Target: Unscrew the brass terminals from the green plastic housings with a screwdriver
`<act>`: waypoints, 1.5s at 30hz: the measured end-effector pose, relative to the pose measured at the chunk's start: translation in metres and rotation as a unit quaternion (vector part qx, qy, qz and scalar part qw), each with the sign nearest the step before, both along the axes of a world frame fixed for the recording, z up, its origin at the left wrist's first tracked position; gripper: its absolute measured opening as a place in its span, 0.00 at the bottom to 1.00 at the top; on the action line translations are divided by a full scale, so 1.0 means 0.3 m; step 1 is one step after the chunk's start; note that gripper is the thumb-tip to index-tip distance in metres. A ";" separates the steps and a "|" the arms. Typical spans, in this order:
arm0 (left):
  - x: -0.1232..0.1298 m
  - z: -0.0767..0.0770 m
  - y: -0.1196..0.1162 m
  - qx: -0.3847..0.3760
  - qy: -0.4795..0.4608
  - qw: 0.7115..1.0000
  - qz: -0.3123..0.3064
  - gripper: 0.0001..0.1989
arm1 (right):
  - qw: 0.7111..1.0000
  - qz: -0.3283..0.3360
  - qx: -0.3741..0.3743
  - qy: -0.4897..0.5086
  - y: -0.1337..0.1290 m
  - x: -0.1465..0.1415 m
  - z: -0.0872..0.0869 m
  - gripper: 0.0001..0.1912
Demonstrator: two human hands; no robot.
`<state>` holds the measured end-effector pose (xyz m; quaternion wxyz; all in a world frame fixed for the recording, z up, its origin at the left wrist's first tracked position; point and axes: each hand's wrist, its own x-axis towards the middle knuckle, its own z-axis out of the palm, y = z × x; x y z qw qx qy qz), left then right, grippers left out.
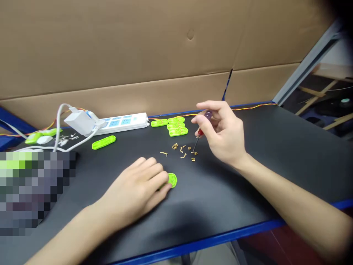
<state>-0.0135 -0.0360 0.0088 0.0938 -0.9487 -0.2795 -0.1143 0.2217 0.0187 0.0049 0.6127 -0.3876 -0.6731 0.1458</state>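
Observation:
My left hand (pixel 140 184) lies over a green plastic casing (pixel 172 180) on the black tabletop, gripping it between thumb and fingers; only its rounded right end shows. In my right hand (pixel 224 134) is a screwdriver (pixel 197 142) with a red and purple handle, its thin shaft slanting down to the left. The tip is among small brass-coloured parts (pixel 183 156): bent strips, rings and tiny screws. Whether a screw clings to the tip is too small to tell. Behind them several green casings (pixel 178 131) with brass pieces inside lie close together.
A white power strip (pixel 121 124) with a plugged-in adapter (pixel 79 122) and white cables stands at the back left. One green casing (pixel 104 142) lies before it. Further left are green and white pieces (pixel 41 137) and small metal bits (pixel 64 140). A cardboard wall (pixel 154 48) rises behind.

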 end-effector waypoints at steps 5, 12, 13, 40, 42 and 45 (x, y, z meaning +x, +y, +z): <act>0.125 -0.029 -0.014 0.014 -0.043 0.999 -0.015 0.13 | 1.000 0.010 0.005 0.008 0.007 -0.006 -0.013 0.12; 0.092 0.000 0.068 -0.060 -0.206 0.973 0.085 0.13 | 0.999 0.049 -0.007 0.016 0.004 -0.016 -0.015 0.09; 0.083 0.006 0.087 -0.067 -0.213 0.969 0.103 0.13 | 0.999 0.051 -0.008 0.014 0.001 -0.017 -0.015 0.09; 0.111 -0.050 0.167 0.087 0.002 0.991 0.099 0.13 | 0.997 0.034 0.040 -0.053 0.002 -0.020 -0.018 0.07; 0.105 -0.047 0.155 0.078 -0.001 0.993 0.093 0.13 | 0.997 0.027 0.036 -0.060 0.002 -0.021 -0.018 0.06; 0.089 -0.044 0.139 0.049 -0.011 0.994 0.098 0.14 | 0.997 0.031 0.040 -0.053 0.004 -0.022 -0.019 0.06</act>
